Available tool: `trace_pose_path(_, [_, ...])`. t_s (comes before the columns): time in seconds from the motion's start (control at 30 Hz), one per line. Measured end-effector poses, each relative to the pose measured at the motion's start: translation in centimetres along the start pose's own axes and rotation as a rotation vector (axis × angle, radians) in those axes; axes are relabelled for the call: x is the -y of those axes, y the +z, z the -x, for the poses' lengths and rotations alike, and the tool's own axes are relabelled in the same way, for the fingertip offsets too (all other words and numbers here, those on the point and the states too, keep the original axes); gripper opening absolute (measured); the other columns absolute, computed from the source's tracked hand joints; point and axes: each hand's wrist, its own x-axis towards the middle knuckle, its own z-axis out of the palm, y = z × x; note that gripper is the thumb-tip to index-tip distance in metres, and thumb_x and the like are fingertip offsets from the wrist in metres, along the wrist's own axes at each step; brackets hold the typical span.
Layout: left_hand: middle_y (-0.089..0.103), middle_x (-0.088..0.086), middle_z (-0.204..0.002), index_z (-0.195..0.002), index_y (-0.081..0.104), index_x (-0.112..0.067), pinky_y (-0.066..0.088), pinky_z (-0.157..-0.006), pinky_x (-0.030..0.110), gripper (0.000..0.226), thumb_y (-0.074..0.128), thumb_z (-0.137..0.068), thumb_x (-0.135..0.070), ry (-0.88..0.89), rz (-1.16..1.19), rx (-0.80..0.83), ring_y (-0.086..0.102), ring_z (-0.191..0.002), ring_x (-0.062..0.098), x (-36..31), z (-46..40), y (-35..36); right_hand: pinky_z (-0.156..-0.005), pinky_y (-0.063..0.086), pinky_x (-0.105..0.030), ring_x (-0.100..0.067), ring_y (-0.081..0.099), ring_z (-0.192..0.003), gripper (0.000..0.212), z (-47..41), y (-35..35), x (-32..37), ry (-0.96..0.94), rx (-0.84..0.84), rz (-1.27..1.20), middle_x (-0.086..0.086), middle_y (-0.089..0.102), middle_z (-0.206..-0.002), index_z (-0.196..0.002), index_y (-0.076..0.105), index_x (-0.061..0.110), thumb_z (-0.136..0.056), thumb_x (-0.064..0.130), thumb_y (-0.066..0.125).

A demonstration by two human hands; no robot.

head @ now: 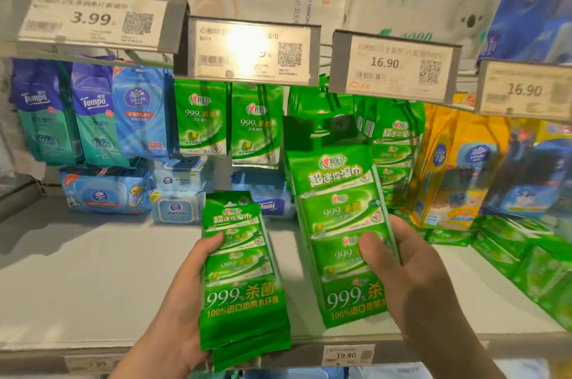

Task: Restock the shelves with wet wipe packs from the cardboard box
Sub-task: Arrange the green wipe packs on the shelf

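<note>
The left hand (185, 295) gripped a small stack of green wet wipe packs (241, 273) from the side, thumb across the top face, and the right hand (408, 273) pinched a single raised pack (337, 224) low on its right edge, thumb in front and fingers behind; both were shut round film, neither spread. The raised pack stood upright near the front of the white shelf (93, 270), its header reaching toward the hanging row of like green packs (393, 143) under the 16.90 price tag (393, 66). I judged these packs light and soft, a flexible strip of small sachets in glossy film, likely to sag or slide if taken by one corner, so a hold on the lower body with the header free to meet a hook looked best. The header itself was blurred, so no hole could be confirmed. Farther left hung smaller green packs (201, 118) and blue Tempo packs (93, 118); more green packs (523, 258) lay heaped at the right. The cardboard box was out of view
</note>
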Motion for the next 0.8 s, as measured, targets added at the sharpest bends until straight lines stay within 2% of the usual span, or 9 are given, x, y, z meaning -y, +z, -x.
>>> trace_pose_path(0.03, [0.068,0.017,-0.056,-0.086,0.060,0.001,0.050,-0.035,0.027,0.036,0.045,-0.099,-0.028,0.033,-0.008,-0.015,0.065,-0.040,0.027,-0.2,0.0,0.2,-0.067,0.060,-0.028,-0.019,0.075,-0.081,0.028,0.1,-0.2,0.2,-0.034,-0.018,0.024,-0.001,0.079,-0.094,-0.102,0.074,0.028,-0.078,0.037,0.065])
trace_pose_path(0.1, [0.063,0.015,-0.045,-0.080,0.055,-0.001,0.038,-0.023,0.022,0.035,0.039,-0.102,-0.022,0.062,-0.008,-0.026,0.059,-0.030,0.023,-0.6,0.4,0.9,-0.066,0.060,-0.026,-0.016,0.075,-0.079,0.032,0.1,-0.5,0.4,-0.091,-0.060,0.047,0.003,0.078,-0.092,-0.105,0.070,0.024,-0.075,0.033,0.066])
trace_pose_path(0.23, [0.062,0.015,-0.043,-0.079,0.055,-0.001,0.034,-0.021,0.022,0.034,0.038,-0.102,-0.020,0.073,0.022,-0.037,0.057,-0.028,0.023,-0.6,0.6,1.2,-0.058,0.054,-0.013,-0.003,0.072,-0.070,0.034,0.2,-0.9,0.8,-0.230,-0.125,0.033,0.010,0.077,-0.083,-0.107,0.065,0.016,-0.074,0.021,0.063])
trace_pose_path(0.37, [0.061,0.016,-0.042,-0.081,0.053,0.000,0.033,-0.020,0.022,0.028,0.040,-0.099,-0.017,0.051,0.024,-0.037,0.056,-0.027,0.024,-0.7,0.4,1.3,-0.059,0.057,-0.015,-0.003,0.073,-0.072,0.035,-0.1,-0.9,0.8,-0.313,-0.163,-0.011,0.012,0.078,-0.083,-0.111,0.061,0.013,-0.076,0.016,0.060])
trace_pose_path(0.5, [0.062,0.017,-0.044,-0.081,0.054,0.001,0.034,-0.021,0.023,0.021,0.049,-0.092,-0.016,0.025,0.023,-0.064,0.057,-0.028,0.025,-0.7,0.6,1.5,-0.062,0.060,-0.024,-0.014,0.076,-0.077,0.032,-0.9,-0.7,0.9,-0.295,-0.169,-0.048,0.001,0.078,-0.091,-0.113,0.062,0.014,-0.081,0.020,0.061])
trace_pose_path(0.63, [0.062,0.019,-0.046,-0.077,0.063,0.003,0.035,-0.021,0.025,0.022,0.062,-0.070,-0.018,0.003,0.019,-0.089,0.058,-0.029,0.027,-0.7,0.7,1.8,-0.062,0.061,-0.032,-0.024,0.077,-0.081,0.030,-1.9,-0.2,0.4,-0.226,-0.157,-0.097,-0.006,0.077,-0.096,-0.112,0.064,0.015,-0.084,0.025,0.064])
trace_pose_path(0.73, [0.062,0.019,-0.046,-0.073,0.064,0.003,0.035,-0.021,0.025,0.031,0.068,-0.084,-0.025,-0.013,0.055,-0.118,0.058,-0.030,0.028,-1.1,0.5,1.7,-0.059,0.060,-0.028,-0.020,0.077,-0.077,0.026,-2.5,0.3,-0.2,-0.174,-0.167,-0.086,-0.002,0.079,-0.091,-0.110,0.064,0.016,-0.088,0.021,0.075])
trace_pose_path(0.77, [0.062,0.020,-0.046,-0.068,0.067,0.003,0.036,-0.020,0.026,0.040,0.087,-0.066,-0.032,-0.025,0.051,-0.117,0.058,-0.030,0.028,-1.4,0.4,1.9,-0.058,0.060,-0.027,-0.020,0.077,-0.076,0.020,-2.7,0.3,-0.4,-0.146,-0.173,-0.088,-0.001,0.079,-0.090,-0.110,0.064,0.016,-0.090,0.018,0.069])
trace_pose_path(0.8, [0.062,0.021,-0.046,-0.060,0.070,0.003,0.036,-0.021,0.027,0.056,0.100,-0.027,-0.031,-0.031,0.036,-0.105,0.059,-0.030,0.029,-1.7,0.5,1.9,-0.058,0.060,-0.027,-0.020,0.077,-0.076,0.018,-2.8,0.3,-0.6,-0.123,-0.177,-0.099,-0.001,0.079,-0.090,-0.111,0.064,0.017,-0.093,0.014,0.064])
